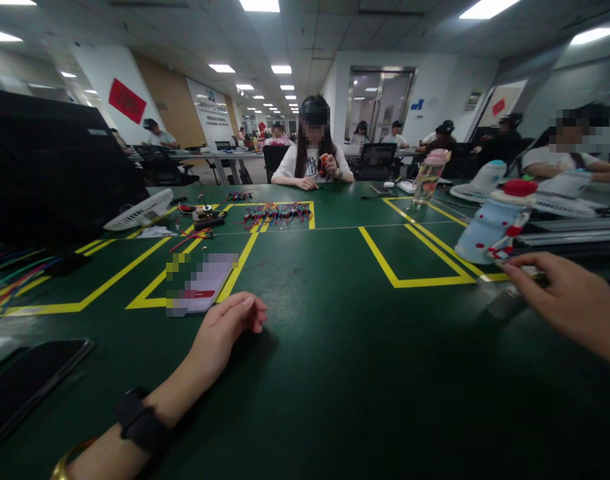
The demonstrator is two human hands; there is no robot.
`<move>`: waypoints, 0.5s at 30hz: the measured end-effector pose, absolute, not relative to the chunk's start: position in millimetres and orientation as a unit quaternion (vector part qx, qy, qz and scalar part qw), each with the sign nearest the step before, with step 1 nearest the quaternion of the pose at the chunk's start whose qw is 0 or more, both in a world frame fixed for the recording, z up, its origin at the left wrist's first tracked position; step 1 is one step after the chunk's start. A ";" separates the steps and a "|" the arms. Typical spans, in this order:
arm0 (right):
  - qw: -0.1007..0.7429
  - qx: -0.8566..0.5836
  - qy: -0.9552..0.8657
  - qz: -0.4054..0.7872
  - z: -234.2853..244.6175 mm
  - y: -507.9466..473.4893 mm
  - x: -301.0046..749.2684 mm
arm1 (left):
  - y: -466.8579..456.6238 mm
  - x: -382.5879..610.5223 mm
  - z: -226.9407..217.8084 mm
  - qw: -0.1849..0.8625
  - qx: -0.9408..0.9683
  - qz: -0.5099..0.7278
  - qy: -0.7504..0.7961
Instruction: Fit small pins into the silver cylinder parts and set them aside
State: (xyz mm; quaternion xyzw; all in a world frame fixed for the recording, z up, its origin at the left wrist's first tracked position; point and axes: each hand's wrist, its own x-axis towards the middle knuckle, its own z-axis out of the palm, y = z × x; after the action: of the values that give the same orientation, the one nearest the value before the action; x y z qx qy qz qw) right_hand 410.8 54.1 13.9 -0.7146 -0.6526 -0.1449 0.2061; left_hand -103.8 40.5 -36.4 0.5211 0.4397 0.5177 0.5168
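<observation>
Hands well apart on the green desk [335, 373]. L hand [229, 327] rests near centre, fingers loosely curled, holding nothing — a card [199, 283] lies just far-left of it. R hand [567, 300] at the right edge, fingers stretched out beside the bottle [489, 227] w/ red cap; can't tell if it pinches anything. Coloured wires [277, 213] far centre, phone [29, 380] near left.

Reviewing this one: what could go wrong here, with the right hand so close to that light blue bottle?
1. The right hand is open beside the light blue bottle, which looks tilted. A nudge might tip it over or roll it across the green table.
2. The dark phone lies near the table's near edge, by the left forearm. A sideways sweep of the left hand or its arm could push it off.
</observation>
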 end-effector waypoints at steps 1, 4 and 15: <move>0.188 -0.752 -0.619 -0.128 10.9 54.8 431.9 | 40.9 -104.1 -36.6 0.519 0.517 0.520 0.439; 0.158 -0.819 -0.551 -0.030 -0.2 54.5 472.3 | 41.7 -105.4 -37.0 0.526 0.509 0.525 0.433; 0.217 -0.838 -0.499 0.040 -5.2 46.3 450.4 | 39.3 -105.1 -33.6 0.532 0.503 0.521 0.439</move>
State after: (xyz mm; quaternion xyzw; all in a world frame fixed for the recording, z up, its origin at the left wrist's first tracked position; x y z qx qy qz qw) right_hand 450.4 46.3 -5.2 -0.8377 -0.4995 0.0398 0.2171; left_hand -105.1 39.3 -33.6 0.5028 0.4389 0.5209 0.5322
